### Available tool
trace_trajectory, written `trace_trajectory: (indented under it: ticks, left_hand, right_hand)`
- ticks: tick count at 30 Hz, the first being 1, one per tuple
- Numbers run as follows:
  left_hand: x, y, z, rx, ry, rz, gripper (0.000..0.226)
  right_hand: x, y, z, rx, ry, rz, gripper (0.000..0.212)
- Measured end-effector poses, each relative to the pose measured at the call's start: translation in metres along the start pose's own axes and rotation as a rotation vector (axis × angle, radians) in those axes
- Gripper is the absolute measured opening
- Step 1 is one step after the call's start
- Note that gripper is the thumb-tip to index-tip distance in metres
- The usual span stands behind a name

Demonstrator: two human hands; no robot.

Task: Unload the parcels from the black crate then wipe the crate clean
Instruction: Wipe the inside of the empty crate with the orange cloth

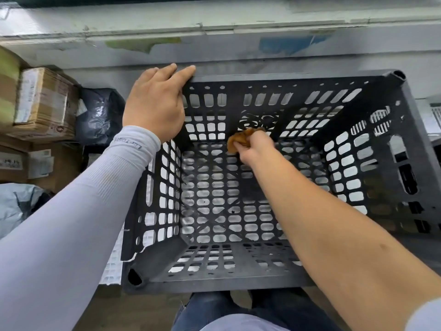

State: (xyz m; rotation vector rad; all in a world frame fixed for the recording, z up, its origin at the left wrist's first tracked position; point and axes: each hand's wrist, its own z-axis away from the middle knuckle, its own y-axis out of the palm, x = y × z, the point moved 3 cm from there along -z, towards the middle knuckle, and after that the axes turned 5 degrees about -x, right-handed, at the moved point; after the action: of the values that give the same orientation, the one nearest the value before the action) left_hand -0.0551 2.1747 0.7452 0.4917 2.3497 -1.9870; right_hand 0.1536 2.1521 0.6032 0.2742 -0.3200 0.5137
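Black crate (pixel 393 149) mid-frame w/ no parcels inside, left hand (pixel 155 103) on its far-left rim, right hand (pixel 253 149) inside gripping orange cloth (pixel 238 139) at far wall, cardboard parcels (pixel 43 103) & dark bag (pixel 100 115) left of frame

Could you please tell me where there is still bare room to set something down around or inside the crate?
The crate floor is bare except at its far side, where the right hand grips a cloth. The left hand rests on the far-left rim. Left of the crate is crowded: cardboard boxes and a dark bag.
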Motion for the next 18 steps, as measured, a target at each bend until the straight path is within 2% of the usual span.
trace_trajectory:
  ticks: [3,5,8,11,15,18]
  left_hand:
    - [0.000,-0.001,0.001,-0.005,0.009,0.003,0.059]
    - [-0.001,-0.002,0.001,-0.003,0.011,0.007,0.060]
    - [-0.001,-0.001,0.002,-0.010,0.012,0.012,0.058]
    - [-0.001,0.001,0.001,-0.004,0.014,0.022,0.055]
    - [-0.002,-0.001,0.002,0.005,0.001,0.025,0.055]
    - [-0.003,-0.002,0.002,0.006,0.000,0.029,0.053]
  right_hand:
    - [0.031,-0.018,0.002,0.080,-0.017,-0.022,0.025]
    - [0.058,-0.035,0.002,0.064,-0.026,-0.054,0.026]
    - [0.103,-0.063,-0.002,-0.054,-0.049,-0.121,0.026]
    - [0.136,-0.081,-0.003,-0.127,-0.097,-0.222,0.037]
    - [0.149,-0.086,-0.006,-0.176,-0.157,-0.203,0.039]
    - [0.132,-0.081,-0.007,-0.238,-0.207,-0.045,0.034]
